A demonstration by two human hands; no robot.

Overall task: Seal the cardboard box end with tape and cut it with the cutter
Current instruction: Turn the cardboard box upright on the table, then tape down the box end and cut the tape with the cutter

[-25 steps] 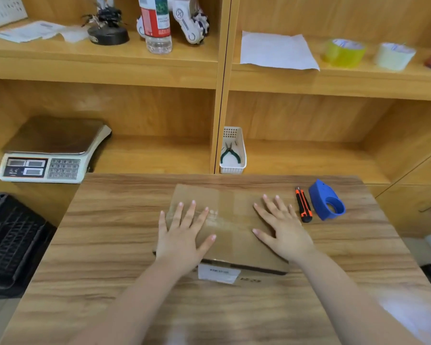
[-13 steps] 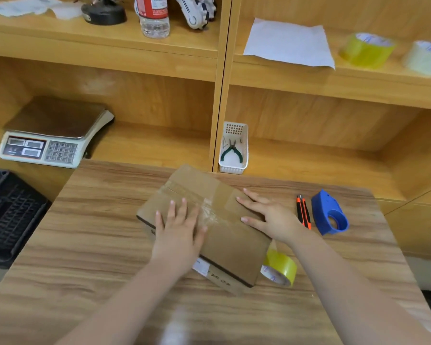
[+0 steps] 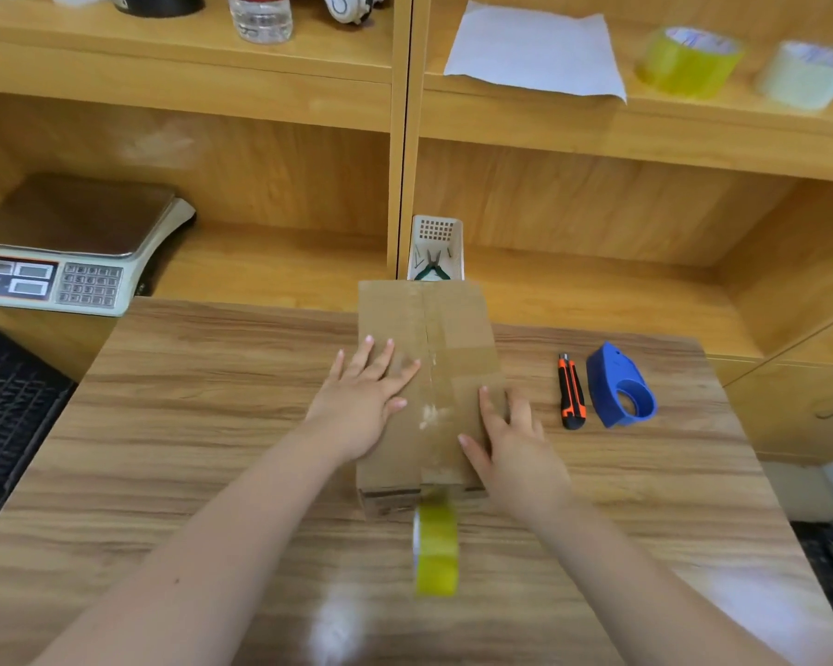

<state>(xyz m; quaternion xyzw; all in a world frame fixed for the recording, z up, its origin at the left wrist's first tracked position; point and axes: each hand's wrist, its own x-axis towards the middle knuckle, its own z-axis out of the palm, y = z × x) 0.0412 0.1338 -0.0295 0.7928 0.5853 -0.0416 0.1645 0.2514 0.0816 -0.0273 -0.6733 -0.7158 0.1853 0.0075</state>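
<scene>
woodgrain table before wooden shelving

The cardboard box lies flat on the bench, long axis running from the near side toward the far edge, its far end reaching past that edge. A strip of clear tape runs along its centre seam — shiny and wrinkled near the middle. Just off the box's near end a yellow tape roll stands on its rim, blurred. The cutter — orange and black, blade end toward the far edge — lies right of the box, apart from it.
</scene>
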